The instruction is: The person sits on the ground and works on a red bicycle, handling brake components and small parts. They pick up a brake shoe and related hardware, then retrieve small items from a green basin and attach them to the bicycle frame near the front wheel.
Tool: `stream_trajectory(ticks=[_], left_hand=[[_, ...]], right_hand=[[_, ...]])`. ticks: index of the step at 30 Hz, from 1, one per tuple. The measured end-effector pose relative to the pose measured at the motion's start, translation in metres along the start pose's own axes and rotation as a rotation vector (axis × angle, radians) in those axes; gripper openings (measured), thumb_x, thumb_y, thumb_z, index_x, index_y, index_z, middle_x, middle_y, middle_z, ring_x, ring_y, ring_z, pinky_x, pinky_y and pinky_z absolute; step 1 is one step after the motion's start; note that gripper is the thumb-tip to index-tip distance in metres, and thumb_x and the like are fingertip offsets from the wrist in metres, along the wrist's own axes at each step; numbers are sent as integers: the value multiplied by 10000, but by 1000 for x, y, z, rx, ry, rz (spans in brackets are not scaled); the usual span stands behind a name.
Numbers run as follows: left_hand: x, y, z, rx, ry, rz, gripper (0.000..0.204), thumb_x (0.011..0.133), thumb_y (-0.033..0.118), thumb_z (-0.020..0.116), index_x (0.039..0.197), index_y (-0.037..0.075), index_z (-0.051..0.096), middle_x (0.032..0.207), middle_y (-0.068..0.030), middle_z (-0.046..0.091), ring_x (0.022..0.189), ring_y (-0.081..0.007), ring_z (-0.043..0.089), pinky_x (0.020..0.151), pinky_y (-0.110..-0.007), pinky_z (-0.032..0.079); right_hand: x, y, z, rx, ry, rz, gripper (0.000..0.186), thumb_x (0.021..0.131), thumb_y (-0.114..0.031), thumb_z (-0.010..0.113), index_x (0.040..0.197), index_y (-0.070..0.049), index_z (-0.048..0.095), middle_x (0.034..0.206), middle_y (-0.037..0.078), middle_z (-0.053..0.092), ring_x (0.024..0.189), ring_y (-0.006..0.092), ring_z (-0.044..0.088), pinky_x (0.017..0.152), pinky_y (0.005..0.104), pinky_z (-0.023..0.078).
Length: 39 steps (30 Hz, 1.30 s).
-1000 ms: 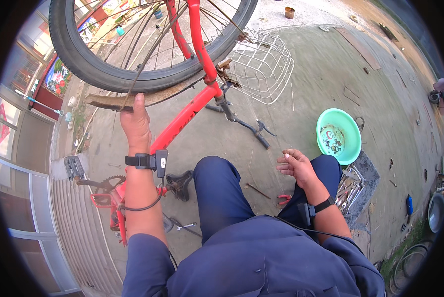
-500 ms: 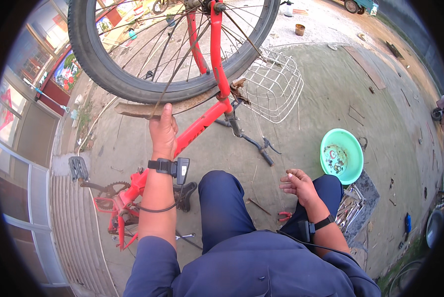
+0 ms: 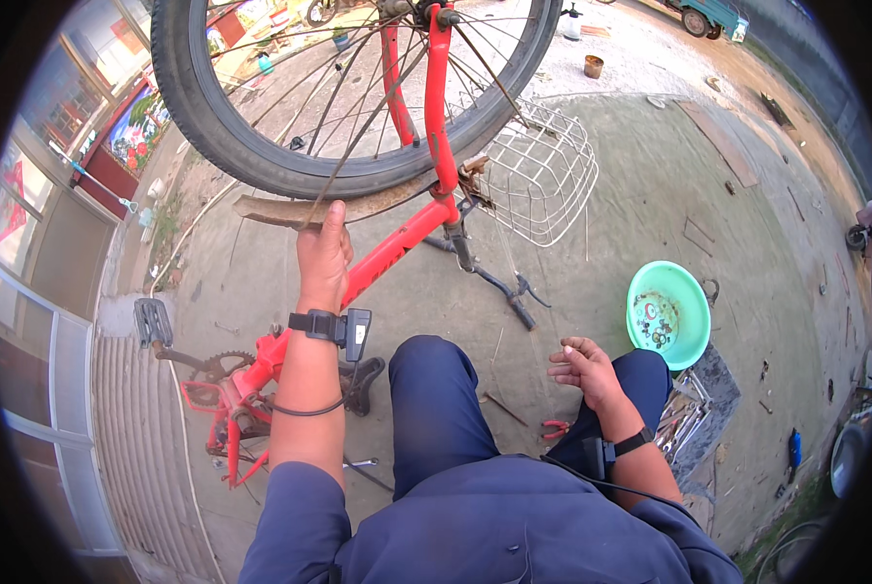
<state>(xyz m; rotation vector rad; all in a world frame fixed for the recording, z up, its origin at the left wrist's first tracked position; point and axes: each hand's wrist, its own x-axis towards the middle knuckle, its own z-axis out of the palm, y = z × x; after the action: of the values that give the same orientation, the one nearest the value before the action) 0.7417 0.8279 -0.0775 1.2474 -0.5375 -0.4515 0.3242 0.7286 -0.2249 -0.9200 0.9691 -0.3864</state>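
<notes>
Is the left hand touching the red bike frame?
Touching: in the head view the left hand rests directly on the red bike frame, no gap showing.

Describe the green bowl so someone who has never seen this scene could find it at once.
Start at the upturned red bicycle and its white wire basket. Go right across the concrete to the round bowl beyond the right hand. It is the only mint-green thing, holding small parts.

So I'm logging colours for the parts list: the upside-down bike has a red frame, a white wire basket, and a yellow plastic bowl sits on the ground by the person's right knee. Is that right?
Not quite: the bowl is green, not yellow, as the head view shows. The red frame and white wire basket are as you say.
</notes>
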Motion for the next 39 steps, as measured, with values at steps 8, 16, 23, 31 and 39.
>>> stream_trajectory(ticks=[8,16,23,31,39], left_hand=[[1,-5,-8,-28,-72,-9,339,899,354,772,819,116,546,570,76,385,439,-50,292,416,-263,208],[0,-7,-5,-57,-120,-57,288,913,228,762,1070,68,580,729,85,464,497,-6,310,430,-231,225],[1,-12,3,27,-142,-30,247,926,230,739,1035,69,587,633,83,431,440,-26,299,404,-227,237],[0,-20,8,68,-187,-90,436,898,152,760,1240,-8,543,659,85,450,456,-13,321,414,-220,239],[-30,-30,2,158,-152,-243,399,953,149,614,1281,-49,502,745,10,519,513,-52,428,452,-221,341]], right_hand=[[3,5,-2,-13,-11,-25,349,1021,-222,566,1304,-24,511,1093,149,685,888,248,723,740,314,583],[2,6,-3,-6,-11,-37,387,997,-232,600,1296,-2,512,1095,158,686,884,260,716,731,315,571],[1,6,-4,-54,-8,-43,344,1032,-230,551,1310,-33,512,1096,139,685,894,233,725,736,299,584],[-5,3,0,-35,24,-61,459,981,-236,632,1356,3,521,1101,157,699,871,238,699,723,326,559],[-17,-7,10,-144,-5,-65,369,1032,-254,558,1315,-22,511,1112,137,680,910,222,717,746,292,578]])
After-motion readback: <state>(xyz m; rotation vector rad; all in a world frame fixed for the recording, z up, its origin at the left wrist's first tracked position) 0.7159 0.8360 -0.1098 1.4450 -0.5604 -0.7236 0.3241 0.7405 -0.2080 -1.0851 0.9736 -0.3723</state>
